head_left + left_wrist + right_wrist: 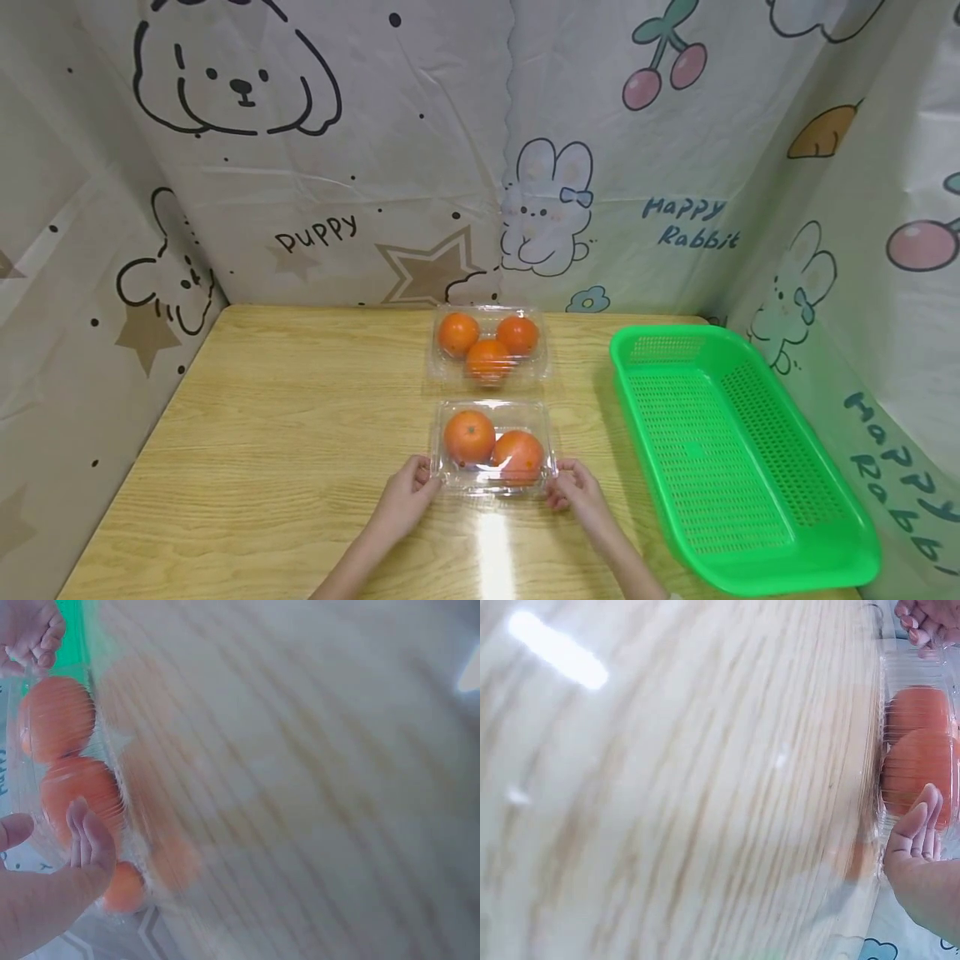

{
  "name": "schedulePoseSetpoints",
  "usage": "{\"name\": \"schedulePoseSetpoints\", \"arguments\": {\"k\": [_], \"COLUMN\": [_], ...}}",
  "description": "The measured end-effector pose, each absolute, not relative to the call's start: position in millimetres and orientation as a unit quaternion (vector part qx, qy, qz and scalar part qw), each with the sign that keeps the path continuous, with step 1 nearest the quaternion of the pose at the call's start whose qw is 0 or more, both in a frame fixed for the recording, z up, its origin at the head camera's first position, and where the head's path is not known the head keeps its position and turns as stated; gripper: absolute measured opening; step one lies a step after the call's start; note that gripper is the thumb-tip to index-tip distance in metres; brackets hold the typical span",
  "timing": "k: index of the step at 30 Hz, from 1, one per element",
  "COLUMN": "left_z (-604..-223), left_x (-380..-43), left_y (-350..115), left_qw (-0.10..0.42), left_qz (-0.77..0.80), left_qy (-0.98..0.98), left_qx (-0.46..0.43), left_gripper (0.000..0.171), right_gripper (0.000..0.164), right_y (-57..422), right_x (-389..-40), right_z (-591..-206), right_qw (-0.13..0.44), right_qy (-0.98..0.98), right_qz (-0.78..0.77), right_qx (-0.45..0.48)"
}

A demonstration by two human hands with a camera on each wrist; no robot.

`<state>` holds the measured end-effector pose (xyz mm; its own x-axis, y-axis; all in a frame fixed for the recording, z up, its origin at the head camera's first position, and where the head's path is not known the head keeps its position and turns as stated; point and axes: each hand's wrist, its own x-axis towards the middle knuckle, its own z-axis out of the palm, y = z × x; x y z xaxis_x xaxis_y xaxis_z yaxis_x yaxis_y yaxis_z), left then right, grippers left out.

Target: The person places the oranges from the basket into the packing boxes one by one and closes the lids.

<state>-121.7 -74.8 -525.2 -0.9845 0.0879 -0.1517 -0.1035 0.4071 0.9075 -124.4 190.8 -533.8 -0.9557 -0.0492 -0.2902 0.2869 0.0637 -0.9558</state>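
Note:
A clear plastic clamshell box [491, 408] with two large orange fruits [469, 437] inside sits on the table before me, its lid down over them. At its front left corner my left hand [408, 496] holds the edge, thumb and fingers on either side in the left wrist view. My right hand [583, 498] grips the front right corner; in the right wrist view its thumb and fingers [922, 817] come together at the box's side. Right behind stands a second clear box [546, 367] holding three orange fruits [458, 334].
A green plastic basket [693, 450] with a perforated bottom stands on the right of the wooden table [300, 417]. Printed cloth [420, 167] hangs behind the table and along both sides. Bright light reflects off the tabletop near the front.

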Motion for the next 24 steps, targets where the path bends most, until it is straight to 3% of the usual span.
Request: {"name": "schedulePoseSetpoints", "arguments": {"k": [8, 14, 24], "left_z": [-526.1, -525.6, -525.8], "left_x": [-122.3, -123.0, -122.7], "left_y": [-72.3, -70.7, -74.0], "left_qw": [0.154, 0.165, 0.177], "left_qz": [0.674, 0.722, 0.743], "left_qy": [0.719, 0.664, 0.639], "left_qx": [-0.065, -0.104, -0.096], "left_gripper": [0.009, 0.011, 0.015], "right_gripper": [0.022, 0.023, 0.020], "right_y": [191.5, 194.7, 195.8], "right_x": [-125.1, -126.0, -125.7], "right_z": [-534.4, -534.6, -532.2], "right_qw": [0.161, 0.174, 0.181], "right_qy": [0.646, 0.632, 0.627], "right_qz": [-0.738, -0.748, -0.752], "right_qx": [0.112, 0.106, 0.095]}}
